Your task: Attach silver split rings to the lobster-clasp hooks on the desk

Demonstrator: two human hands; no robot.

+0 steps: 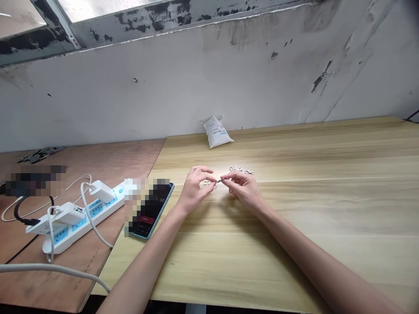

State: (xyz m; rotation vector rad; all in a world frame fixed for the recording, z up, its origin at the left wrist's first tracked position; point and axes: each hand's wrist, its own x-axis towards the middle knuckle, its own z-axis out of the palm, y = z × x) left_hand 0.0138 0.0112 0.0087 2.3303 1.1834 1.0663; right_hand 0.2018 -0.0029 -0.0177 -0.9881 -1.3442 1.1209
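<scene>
While working low over the table: small metal piece pinched in the right hand, thumb and forefinger closed on it. Left hand half curled, fingertips just beside the piece's other end; hold there too small to read. Small silver clasps lying just under the fingers, more clasps just past the right hand. Step in hand looked like fine two-handed pinch work on that one piece. Next move looked to call for steady fingertips and small motions. Plastic bag against the wall; phone and power strip off to the left.
</scene>
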